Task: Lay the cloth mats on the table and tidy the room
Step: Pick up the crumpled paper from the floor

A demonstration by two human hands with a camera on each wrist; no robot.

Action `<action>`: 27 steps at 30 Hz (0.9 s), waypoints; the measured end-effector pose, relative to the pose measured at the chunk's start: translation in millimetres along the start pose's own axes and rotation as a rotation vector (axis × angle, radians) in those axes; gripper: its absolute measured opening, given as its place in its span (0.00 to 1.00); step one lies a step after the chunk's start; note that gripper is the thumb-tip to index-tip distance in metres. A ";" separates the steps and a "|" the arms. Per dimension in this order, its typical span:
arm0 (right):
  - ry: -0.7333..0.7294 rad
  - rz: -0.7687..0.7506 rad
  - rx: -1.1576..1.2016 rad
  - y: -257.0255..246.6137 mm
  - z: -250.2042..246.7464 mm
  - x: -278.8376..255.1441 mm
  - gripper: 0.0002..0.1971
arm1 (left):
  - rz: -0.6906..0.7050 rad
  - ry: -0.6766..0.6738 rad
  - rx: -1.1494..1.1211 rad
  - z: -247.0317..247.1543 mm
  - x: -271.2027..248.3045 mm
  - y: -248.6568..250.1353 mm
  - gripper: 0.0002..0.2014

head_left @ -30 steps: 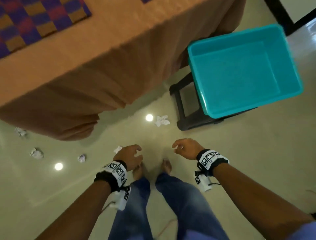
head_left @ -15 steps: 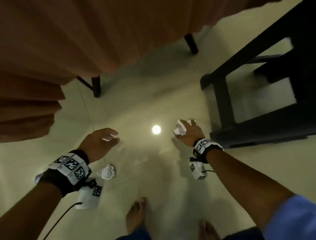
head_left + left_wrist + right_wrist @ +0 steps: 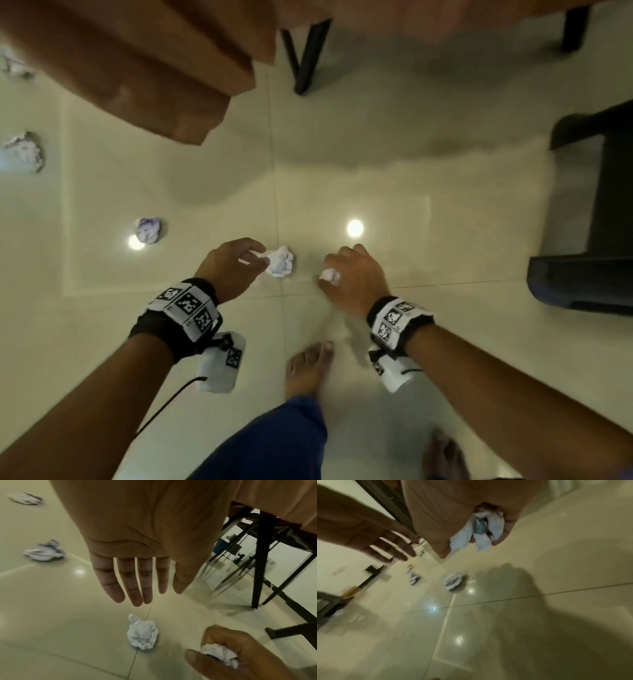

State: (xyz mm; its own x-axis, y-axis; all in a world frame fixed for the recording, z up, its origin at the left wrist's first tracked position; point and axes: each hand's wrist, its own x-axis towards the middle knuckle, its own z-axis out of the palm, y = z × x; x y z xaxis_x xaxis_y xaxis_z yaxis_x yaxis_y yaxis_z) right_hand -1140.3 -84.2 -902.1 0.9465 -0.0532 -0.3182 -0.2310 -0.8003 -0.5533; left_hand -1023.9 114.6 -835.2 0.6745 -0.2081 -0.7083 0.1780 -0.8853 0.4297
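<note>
I am bent low over the tiled floor, where crumpled paper balls lie. My right hand (image 3: 346, 274) grips one white paper ball (image 3: 330, 275), and the right wrist view shows that ball (image 3: 484, 531) bunched inside the curled fingers. My left hand (image 3: 239, 263) hovers with straight fingers (image 3: 137, 581) just over another paper ball (image 3: 281, 262) on the floor; in the left wrist view this ball (image 3: 142, 634) lies free beneath the fingertips. The mats and the tabletop are out of view.
More paper balls lie to the left (image 3: 148, 230), (image 3: 25, 150), (image 3: 15, 65). The brown tablecloth (image 3: 154, 68) hangs ahead beside a black table leg (image 3: 308, 51). A black stool (image 3: 599, 222) stands at the right. My bare foot (image 3: 308, 370) is just behind the hands.
My right hand closed on the paper ball by the stool and carried it left. My left hand moved over the second ball on the floor.
</note>
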 end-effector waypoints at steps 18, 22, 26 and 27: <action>-0.440 -0.295 -0.137 -52.4 61.1 105.8 0.10 | -0.232 0.411 0.240 -80.4 117.6 -176.0 0.25; -0.544 -0.145 0.004 -71.4 30.5 87.1 0.13 | -0.143 0.385 0.212 -58.0 74.0 -178.6 0.12; -0.563 -0.070 -0.060 -114.3 -5.6 68.1 0.06 | -0.254 0.314 -0.074 -69.3 0.6 -170.9 0.11; -0.564 -0.055 -0.085 -129.3 -15.8 66.4 0.05 | -0.258 0.319 -0.118 -78.8 -15.6 -166.2 0.11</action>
State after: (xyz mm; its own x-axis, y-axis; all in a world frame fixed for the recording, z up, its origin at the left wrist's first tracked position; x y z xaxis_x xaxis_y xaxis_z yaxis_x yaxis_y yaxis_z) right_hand -1044.0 6.3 -839.5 0.6845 0.2978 -0.6654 -0.1438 -0.8396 -0.5238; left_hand -1007.5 297.7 -851.4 0.7818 0.1693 -0.6001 0.4382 -0.8338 0.3357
